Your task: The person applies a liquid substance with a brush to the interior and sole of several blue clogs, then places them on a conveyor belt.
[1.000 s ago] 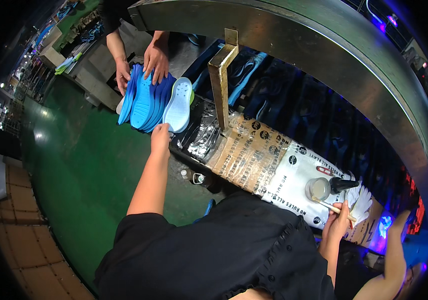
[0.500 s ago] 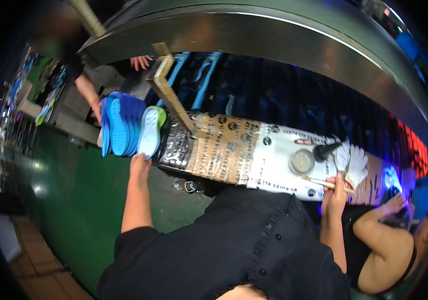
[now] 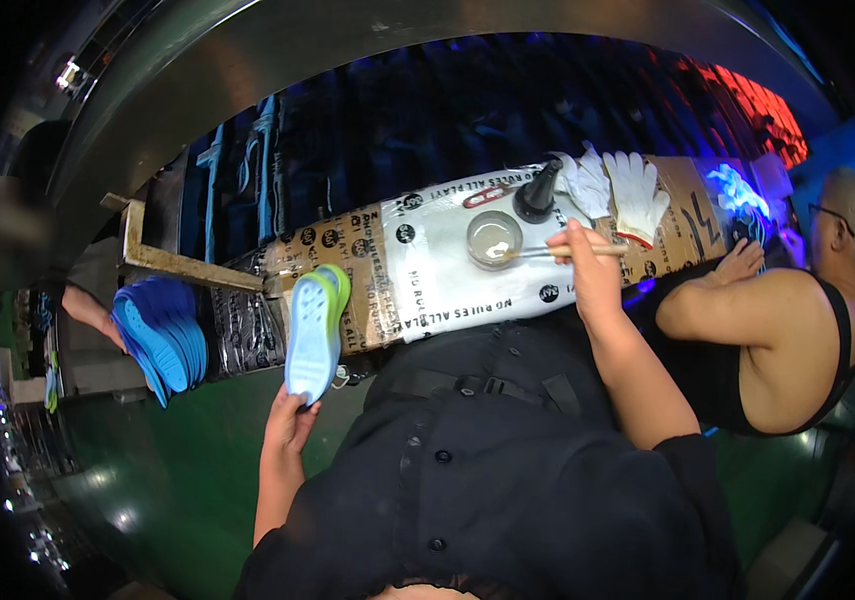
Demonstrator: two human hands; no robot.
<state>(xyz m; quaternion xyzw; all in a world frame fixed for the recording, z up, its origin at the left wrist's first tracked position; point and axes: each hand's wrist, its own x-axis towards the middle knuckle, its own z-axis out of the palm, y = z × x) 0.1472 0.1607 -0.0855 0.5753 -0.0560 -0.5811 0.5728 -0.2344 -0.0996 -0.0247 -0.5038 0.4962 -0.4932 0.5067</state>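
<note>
My left hand (image 3: 290, 428) grips the heel end of a pale blue shoe sole (image 3: 312, 345) with a lime-green edge. The sole is held up, holes at its far end, in front of the workbench. In my right hand (image 3: 590, 275) is a wooden-handled brush (image 3: 538, 252); its bristle end dips into a round clear bowl (image 3: 475, 258) of cloudy liquid. Just behind the bowl stands a black bottle (image 3: 540, 192). At the left, a nested stack of blue soles (image 3: 170, 335) sits by another person's arm (image 3: 96, 312).
A bench covered in taped cardboard and white plastic (image 3: 448, 300) runs across. White gloves (image 3: 636, 195) lie right of the bottle. A metal bracket (image 3: 193, 265) juts over the bench's left end. Behind is a dark conveyor (image 3: 388, 130). A co-worker (image 3: 763, 315) sits close on my right.
The view has turned to the right. My left hand has drawn the pale sole away from the blue stack, toward me. The brush's bristle end has moved into the bowl.
</note>
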